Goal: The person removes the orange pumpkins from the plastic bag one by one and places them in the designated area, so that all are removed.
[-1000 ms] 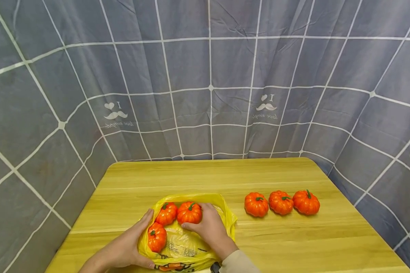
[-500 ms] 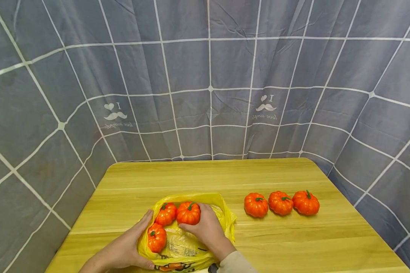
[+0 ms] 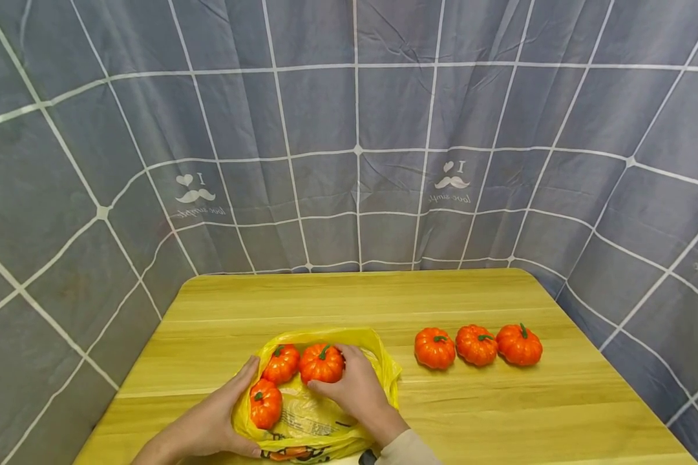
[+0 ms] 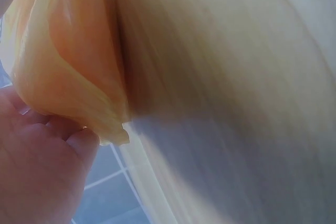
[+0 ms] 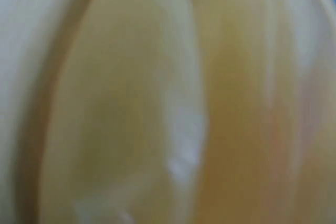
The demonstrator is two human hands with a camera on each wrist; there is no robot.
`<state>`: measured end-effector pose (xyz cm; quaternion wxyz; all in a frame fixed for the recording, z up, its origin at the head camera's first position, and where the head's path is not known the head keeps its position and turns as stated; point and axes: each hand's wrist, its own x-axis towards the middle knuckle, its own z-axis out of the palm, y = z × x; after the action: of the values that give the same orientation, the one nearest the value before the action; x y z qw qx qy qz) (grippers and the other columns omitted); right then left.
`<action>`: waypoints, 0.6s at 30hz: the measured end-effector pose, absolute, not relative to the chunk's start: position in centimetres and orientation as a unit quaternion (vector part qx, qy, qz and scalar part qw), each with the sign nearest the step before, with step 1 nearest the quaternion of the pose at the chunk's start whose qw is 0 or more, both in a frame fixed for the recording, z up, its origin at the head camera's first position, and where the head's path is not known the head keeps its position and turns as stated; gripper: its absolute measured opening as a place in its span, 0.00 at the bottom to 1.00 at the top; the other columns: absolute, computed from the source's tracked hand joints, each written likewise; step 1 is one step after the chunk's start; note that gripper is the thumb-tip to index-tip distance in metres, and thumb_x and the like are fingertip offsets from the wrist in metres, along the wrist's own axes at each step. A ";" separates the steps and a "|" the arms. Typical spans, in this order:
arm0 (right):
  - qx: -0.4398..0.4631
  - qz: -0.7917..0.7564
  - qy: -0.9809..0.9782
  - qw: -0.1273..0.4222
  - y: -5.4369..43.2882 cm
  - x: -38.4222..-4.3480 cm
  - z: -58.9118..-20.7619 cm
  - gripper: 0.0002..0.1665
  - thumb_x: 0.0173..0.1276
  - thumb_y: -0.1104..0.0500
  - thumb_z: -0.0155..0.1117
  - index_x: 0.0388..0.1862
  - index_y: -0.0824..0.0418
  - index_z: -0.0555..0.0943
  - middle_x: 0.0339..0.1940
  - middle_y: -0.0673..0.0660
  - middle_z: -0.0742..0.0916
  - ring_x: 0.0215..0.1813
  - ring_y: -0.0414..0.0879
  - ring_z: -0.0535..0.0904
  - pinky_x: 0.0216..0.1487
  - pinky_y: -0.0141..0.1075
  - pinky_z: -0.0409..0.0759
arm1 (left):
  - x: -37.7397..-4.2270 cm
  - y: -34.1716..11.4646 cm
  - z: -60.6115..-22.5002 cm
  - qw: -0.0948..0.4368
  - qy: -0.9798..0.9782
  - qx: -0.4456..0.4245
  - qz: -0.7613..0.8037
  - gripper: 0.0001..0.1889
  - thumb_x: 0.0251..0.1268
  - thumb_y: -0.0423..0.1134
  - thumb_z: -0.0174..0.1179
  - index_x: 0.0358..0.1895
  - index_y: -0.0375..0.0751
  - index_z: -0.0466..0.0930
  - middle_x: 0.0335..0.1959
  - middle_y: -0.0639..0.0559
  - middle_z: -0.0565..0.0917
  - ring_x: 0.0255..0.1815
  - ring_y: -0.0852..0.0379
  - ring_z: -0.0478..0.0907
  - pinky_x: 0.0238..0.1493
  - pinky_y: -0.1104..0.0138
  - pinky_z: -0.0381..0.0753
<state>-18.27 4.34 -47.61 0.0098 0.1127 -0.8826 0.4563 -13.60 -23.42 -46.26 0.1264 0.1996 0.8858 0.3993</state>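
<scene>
A yellow plastic bag (image 3: 391,381) lies with its mouth spread on the table. Inside it, two small orange pumpkins with green stems, a back one (image 3: 281,365) and a front one (image 3: 265,405), sit along the left side. My right hand (image 3: 357,387) reaches into the bag and holds a third pumpkin (image 3: 322,365) from its right, thumb at the front. My left hand (image 3: 218,416) curves round the bag's left side, holding it. In the left wrist view, the left fingers bend against the bag (image 4: 63,72). The right wrist view shows only blurred bag plastic (image 5: 126,103).
Right of the bag, three more pumpkins stand in a row: a left one (image 3: 435,349), a middle one (image 3: 477,345) and a right one (image 3: 519,345). A grey curtain (image 3: 395,187) with white grid lines surrounds the back and sides of the wooden table (image 3: 349,300).
</scene>
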 end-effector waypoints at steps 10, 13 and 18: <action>0.124 0.478 -0.869 0.024 6.5 -18.0 -46.0 0.50 0.49 0.42 0.83 0.65 0.66 0.76 0.59 0.59 0.81 0.56 0.54 0.79 0.53 0.47 0.82 | -13.6 -23.5 -46.4 0.124 0.886 0.205 0.396 0.73 0.37 0.58 0.81 0.82 0.35 0.38 0.80 0.31 0.40 0.78 0.30 0.42 0.67 0.72 0.44; 0.127 0.475 -0.870 0.031 7.2 -18.0 -45.6 0.49 0.50 0.44 0.83 0.65 0.67 0.76 0.59 0.60 0.81 0.55 0.55 0.79 0.53 0.48 0.83 | -13.6 -23.5 -46.4 0.118 0.887 0.209 0.394 0.74 0.37 0.58 0.81 0.81 0.34 0.38 0.80 0.31 0.40 0.77 0.30 0.42 0.66 0.73 0.43; 0.123 0.475 -0.871 0.040 8.6 -18.1 -45.2 0.49 0.49 0.46 0.84 0.65 0.68 0.76 0.60 0.63 0.80 0.55 0.57 0.79 0.53 0.49 0.83 | -13.7 -23.6 -46.3 0.113 0.888 0.212 0.392 0.74 0.36 0.59 0.81 0.81 0.33 0.38 0.80 0.30 0.41 0.77 0.30 0.42 0.66 0.74 0.43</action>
<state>-18.14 8.61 -45.24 0.0395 0.1230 -0.8707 0.4745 -13.71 -23.58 -46.32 0.1134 0.2122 0.8881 0.3916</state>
